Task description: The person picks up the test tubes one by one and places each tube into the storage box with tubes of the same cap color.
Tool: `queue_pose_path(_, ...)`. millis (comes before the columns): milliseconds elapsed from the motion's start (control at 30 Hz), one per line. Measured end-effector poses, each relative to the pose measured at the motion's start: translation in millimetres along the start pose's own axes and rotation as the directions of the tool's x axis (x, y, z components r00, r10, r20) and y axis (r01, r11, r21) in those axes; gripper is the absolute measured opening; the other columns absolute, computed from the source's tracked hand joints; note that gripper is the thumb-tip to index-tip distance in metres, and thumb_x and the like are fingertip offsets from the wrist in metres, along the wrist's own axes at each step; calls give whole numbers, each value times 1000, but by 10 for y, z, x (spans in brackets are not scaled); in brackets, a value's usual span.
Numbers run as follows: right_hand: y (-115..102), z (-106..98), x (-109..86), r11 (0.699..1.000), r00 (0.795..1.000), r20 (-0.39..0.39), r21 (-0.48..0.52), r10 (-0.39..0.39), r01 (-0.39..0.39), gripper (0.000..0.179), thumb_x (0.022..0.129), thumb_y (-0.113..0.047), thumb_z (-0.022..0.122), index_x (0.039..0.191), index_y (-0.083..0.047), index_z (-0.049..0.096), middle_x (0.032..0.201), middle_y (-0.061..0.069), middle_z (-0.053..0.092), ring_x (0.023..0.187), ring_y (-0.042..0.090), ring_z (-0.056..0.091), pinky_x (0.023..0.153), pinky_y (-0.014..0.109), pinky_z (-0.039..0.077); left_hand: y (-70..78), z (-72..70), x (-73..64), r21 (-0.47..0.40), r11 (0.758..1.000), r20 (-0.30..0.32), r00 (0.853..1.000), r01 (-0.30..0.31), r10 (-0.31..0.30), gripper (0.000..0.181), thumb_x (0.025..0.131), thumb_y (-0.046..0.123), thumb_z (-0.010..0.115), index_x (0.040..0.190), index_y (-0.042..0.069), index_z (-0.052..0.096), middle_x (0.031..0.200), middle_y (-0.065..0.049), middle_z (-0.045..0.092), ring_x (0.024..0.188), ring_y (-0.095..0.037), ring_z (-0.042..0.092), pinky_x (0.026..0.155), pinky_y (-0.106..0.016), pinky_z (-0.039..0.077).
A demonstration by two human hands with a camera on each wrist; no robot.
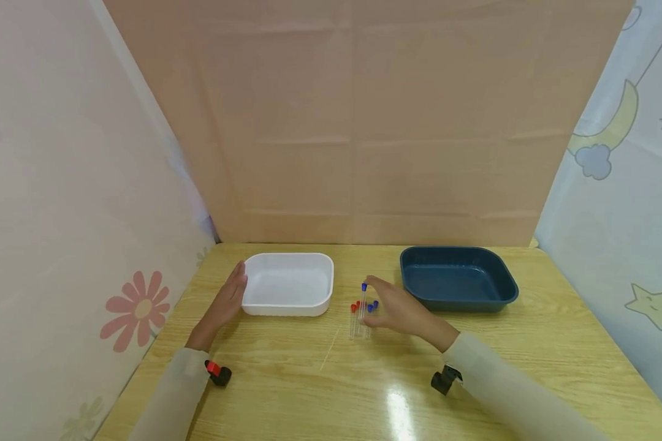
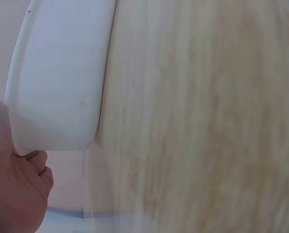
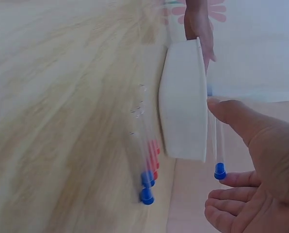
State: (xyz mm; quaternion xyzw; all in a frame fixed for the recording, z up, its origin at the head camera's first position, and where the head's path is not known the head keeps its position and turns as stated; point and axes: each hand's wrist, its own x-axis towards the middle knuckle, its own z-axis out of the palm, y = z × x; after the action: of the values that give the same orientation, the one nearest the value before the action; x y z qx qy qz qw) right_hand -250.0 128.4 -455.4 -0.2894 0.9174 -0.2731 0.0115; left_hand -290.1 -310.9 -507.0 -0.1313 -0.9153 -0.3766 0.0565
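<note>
A clear tube with a blue cap [image 3: 220, 171] is pinched lengthwise by my right hand [image 1: 396, 307], the index finger at the cap and the thumb towards the other end. In the head view it overlaps a small group of similar tubes on the table; the right wrist view shows it raised above them. Those tubes lie side by side, some with red caps [image 1: 353, 308], two with blue caps [image 3: 146, 196]. My left hand [image 1: 233, 293] rests with extended fingers against the left side of a white rectangular tray [image 2: 57, 77]. Part of those fingers is hidden behind the tray in the left wrist view.
A dark blue rectangular tray [image 1: 463, 304] stands at the back right of the wooden table [image 1: 287, 380], just beyond my right hand. Brown paper [image 1: 364, 135] covers the back, and patterned sheets [image 1: 629, 245] hang on both sides.
</note>
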Motion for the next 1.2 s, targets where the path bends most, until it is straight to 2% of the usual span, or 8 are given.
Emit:
queue_pose_path(33,-20,-8,28,1000,1000,-1,10,-8,8,88,83,-41,85,149,-1,41,141,22,57,105,33,68,93,50,56,-2,2,-2,1,1000,-1,1000,3,-3,64,114,36,21,157,-10,10,167,-25,5,153,-46,6,122,-59,8)
queue_pose_path(300,-132,-1,234,1000,1000,8,-10,-6,6,93,83,-54,81,151,-6,41,146,17,55,124,35,61,100,50,53,-4,23,-16,20,1000,-5,1000,23,-23,65,114,39,20,158,-7,9,168,-22,5,154,-44,7,123,-58,8)
queue_pose_path(600,-175,79,419,997,998,-18,40,-63,64,90,83,-47,83,151,-6,42,149,14,52,133,34,54,106,50,48,-10,49,-6,-3,1000,-37,999,-22,22,65,114,37,24,156,-11,14,166,-27,10,152,-47,9,123,-58,10)
queue_pose_path(700,-214,89,488,996,997,-25,54,-75,76,89,82,-43,85,150,-5,43,148,13,53,132,32,55,107,49,47,-9,53,1,5,1000,-36,999,-8,8,64,114,36,23,157,-10,14,166,-26,10,152,-45,10,123,-57,11)
queue_pose_path(833,-270,91,583,995,997,-29,73,-72,74,91,81,-38,87,151,-2,42,148,15,53,119,32,64,108,49,46,-3,50,0,10,1000,-22,1000,12,-12,63,114,35,22,157,-9,12,167,-24,8,153,-45,8,123,-57,10)
queue_pose_path(933,-303,93,648,996,998,-26,61,-63,65,94,81,-40,87,153,-1,40,150,16,51,123,33,62,110,49,45,18,38,-6,4,1000,-20,1000,12,-12,63,114,34,22,157,-10,11,167,-25,7,153,-45,8,123,-58,9)
queue_pose_path(1000,-322,96,689,998,998,-24,39,-57,58,96,81,-44,86,153,-2,39,151,14,50,134,33,53,110,48,45,32,32,-11,4,1000,-15,1000,16,-16,64,114,35,21,157,-10,11,167,-25,6,153,-45,7,123,-58,9)
queue_pose_path(1200,-382,116,811,997,999,11,65,-43,42,97,82,-48,84,155,-4,37,153,13,48,137,32,50,111,46,44,46,30,-12,19,999,-1,999,43,-43,65,114,38,21,159,-6,9,168,-21,6,154,-41,6,123,-57,8)
